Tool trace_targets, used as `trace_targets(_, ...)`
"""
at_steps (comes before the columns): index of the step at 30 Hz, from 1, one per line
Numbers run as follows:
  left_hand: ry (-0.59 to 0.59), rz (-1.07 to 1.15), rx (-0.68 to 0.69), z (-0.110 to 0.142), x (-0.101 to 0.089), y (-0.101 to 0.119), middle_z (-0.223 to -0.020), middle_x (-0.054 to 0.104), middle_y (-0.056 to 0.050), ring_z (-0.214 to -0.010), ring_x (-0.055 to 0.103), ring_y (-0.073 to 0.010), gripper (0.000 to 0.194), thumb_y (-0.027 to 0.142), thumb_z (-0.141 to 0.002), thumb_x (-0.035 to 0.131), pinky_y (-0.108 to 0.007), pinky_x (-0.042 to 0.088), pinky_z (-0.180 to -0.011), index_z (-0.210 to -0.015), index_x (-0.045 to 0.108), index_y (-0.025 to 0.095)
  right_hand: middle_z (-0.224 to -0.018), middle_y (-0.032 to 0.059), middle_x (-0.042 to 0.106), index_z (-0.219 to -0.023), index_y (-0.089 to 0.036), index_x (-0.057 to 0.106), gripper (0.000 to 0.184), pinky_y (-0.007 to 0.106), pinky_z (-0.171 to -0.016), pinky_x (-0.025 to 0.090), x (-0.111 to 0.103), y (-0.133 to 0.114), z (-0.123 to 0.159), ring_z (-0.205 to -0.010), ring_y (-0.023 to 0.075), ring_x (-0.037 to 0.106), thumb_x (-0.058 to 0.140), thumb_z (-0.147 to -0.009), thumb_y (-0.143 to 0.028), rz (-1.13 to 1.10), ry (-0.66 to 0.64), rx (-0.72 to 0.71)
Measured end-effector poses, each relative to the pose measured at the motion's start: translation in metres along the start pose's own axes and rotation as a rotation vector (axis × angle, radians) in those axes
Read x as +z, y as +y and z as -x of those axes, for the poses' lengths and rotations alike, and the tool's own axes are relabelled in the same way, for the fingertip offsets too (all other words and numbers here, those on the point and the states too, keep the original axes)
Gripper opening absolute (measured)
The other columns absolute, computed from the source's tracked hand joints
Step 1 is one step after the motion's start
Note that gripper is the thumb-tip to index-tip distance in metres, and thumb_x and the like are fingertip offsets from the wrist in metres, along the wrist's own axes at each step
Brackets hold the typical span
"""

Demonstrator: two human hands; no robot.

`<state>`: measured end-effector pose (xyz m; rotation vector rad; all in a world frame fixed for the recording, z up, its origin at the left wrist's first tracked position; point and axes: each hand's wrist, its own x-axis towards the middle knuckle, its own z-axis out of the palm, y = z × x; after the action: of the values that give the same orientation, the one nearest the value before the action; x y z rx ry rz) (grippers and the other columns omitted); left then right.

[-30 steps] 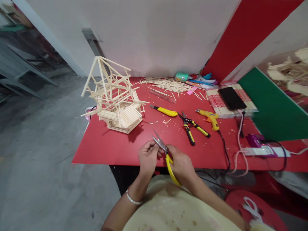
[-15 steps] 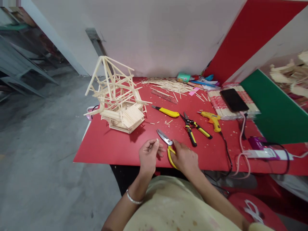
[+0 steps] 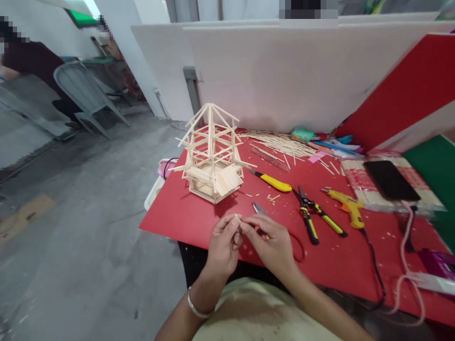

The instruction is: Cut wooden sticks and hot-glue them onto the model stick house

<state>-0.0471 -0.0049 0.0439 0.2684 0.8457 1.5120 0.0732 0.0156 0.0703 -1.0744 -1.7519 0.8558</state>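
Observation:
My left hand [image 3: 224, 244] is closed, pinching a tiny pale piece of wooden stick [image 3: 237, 218] between thumb and forefinger. My right hand [image 3: 272, 242] meets it from the other side, its thumb and fingertips closed at the same piece. Most of the piece is hidden by the fingers. The scissors [image 3: 259, 208] lie on the table partly under my right hand, blades showing. Beyond my hands stands a pavilion-like model [image 3: 213, 161] built of thin wooden sticks, with a pointed roof frame and a low base.
On the red tabletop [image 3: 170, 218] lie a yellow cutter knife [image 3: 275, 183], black-and-yellow shears [image 3: 308, 213] and a yellow glue gun [image 3: 350, 206] with its cord. Loose sticks [image 3: 277, 144] are heaped at the back. A phone [image 3: 391, 180] rests on packed sticks. Someone [image 3: 39, 66] is at the far left.
My right hand has let go of the scissors, which now lie on the table, and has moved left to meet my left hand. The view has turned left.

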Motion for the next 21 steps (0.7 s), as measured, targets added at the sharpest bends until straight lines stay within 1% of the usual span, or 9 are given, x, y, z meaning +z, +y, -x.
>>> trace_targets(3, 0.037, 0.067, -0.009, -0.004, -0.003, 0.008, -0.053, 0.05, 0.008, -0.04, 0.038, -0.0007, 0.03, 0.036, -0.07, 0.085, -0.012, 0.028, -0.038, -0.085, 0.068, 0.015, -0.079, 0.0009, 0.073, -0.088, -0.021, 0.073, 0.016, 0.022, -0.059, 0.053, 0.018, -0.007, -0.013, -0.067, 0.012, 0.067, 0.062, -0.092, -0.033, -0.201, -0.039, 0.087)
trace_targets(5, 0.053, 0.085, 0.004, -0.007, -0.003, 0.013, -0.053, 0.05, 0.008, -0.038, 0.037, -0.0008, 0.032, 0.036, -0.069, 0.085, -0.012, 0.026, -0.036, -0.086, 0.068, 0.016, -0.073, -0.0007, 0.07, -0.086, -0.02, 0.071, 0.019, 0.022, -0.054, 0.052, 0.026, -0.008, -0.019, -0.059, 0.011, 0.064, 0.06, -0.093, -0.035, -0.271, -0.043, 0.117)
trace_targets(6, 0.06, 0.078, 0.024, -0.009, -0.004, 0.014, -0.054, 0.051, 0.007, -0.038, 0.038, -0.0011, 0.032, 0.036, -0.069, 0.085, -0.012, 0.026, -0.036, -0.088, 0.068, 0.017, -0.073, -0.0011, 0.069, -0.087, -0.021, 0.07, 0.019, 0.022, -0.054, 0.052, 0.029, -0.008, -0.022, -0.058, 0.0106, 0.063, 0.059, -0.093, -0.034, -0.244, -0.026, 0.103)
trace_targets(7, 0.069, 0.062, 0.061, -0.012, -0.004, 0.016, -0.054, 0.051, 0.007, -0.039, 0.038, -0.0015, 0.031, 0.036, -0.071, 0.084, -0.012, 0.026, -0.036, -0.09, 0.069, 0.017, -0.073, -0.001, 0.069, -0.087, -0.021, 0.07, 0.017, 0.023, -0.056, 0.052, 0.03, -0.008, -0.025, -0.059, 0.0106, 0.062, 0.059, -0.093, -0.033, -0.171, 0.009, 0.063)
trace_targets(10, 0.129, 0.003, 0.234, -0.021, -0.007, 0.023, -0.053, 0.05, 0.007, -0.041, 0.04, -0.0024, 0.024, 0.033, -0.076, 0.08, -0.012, 0.03, -0.04, -0.091, 0.069, 0.018, -0.08, 0.0014, 0.071, -0.089, -0.022, 0.071, 0.008, 0.028, -0.072, 0.051, 0.034, -0.005, -0.036, -0.074, 0.0135, 0.064, 0.064, -0.089, -0.025, 0.159, 0.133, -0.159)
trace_targets(12, 0.17, -0.021, 0.312, -0.028, -0.01, 0.027, -0.053, 0.049, 0.007, -0.043, 0.041, -0.0028, 0.02, 0.03, -0.077, 0.079, -0.012, 0.032, -0.042, -0.089, 0.068, 0.018, -0.083, 0.0027, 0.073, -0.09, -0.022, 0.071, 0.006, 0.031, -0.08, 0.05, 0.037, -0.002, -0.043, -0.08, 0.0155, 0.064, 0.065, -0.088, -0.021, 0.306, 0.162, -0.276)
trace_targets(13, 0.181, -0.028, 0.327, -0.031, -0.011, 0.029, -0.054, 0.049, 0.008, -0.043, 0.041, -0.0029, 0.02, 0.03, -0.078, 0.078, -0.012, 0.032, -0.042, -0.089, 0.067, 0.018, -0.084, 0.0031, 0.073, -0.09, -0.023, 0.07, 0.006, 0.032, -0.082, 0.049, 0.038, -0.001, -0.046, -0.082, 0.0161, 0.064, 0.065, -0.087, -0.02, 0.35, 0.162, -0.308)
trace_targets(17, 0.188, -0.06, 0.334, -0.039, -0.014, 0.034, -0.054, 0.051, 0.008, -0.043, 0.041, -0.003, 0.022, 0.031, -0.077, 0.078, -0.013, 0.031, -0.042, -0.091, 0.067, 0.018, -0.081, 0.0029, 0.072, -0.09, -0.023, 0.069, 0.006, 0.031, -0.082, 0.048, 0.042, -0.001, -0.053, -0.081, 0.0164, 0.064, 0.064, -0.087, -0.02, 0.464, 0.147, -0.331)
trace_targets(21, 0.204, -0.065, 0.33, -0.044, -0.013, 0.034, -0.059, 0.057, 0.006, -0.043, 0.042, -0.002, 0.026, 0.032, -0.076, 0.08, -0.013, 0.031, -0.042, -0.091, 0.067, 0.017, -0.079, 0.0026, 0.071, -0.085, -0.022, 0.068, 0.005, 0.03, -0.08, 0.047, 0.041, -0.005, -0.058, -0.081, 0.0166, 0.062, 0.064, -0.087, -0.021, 0.523, 0.122, -0.33)
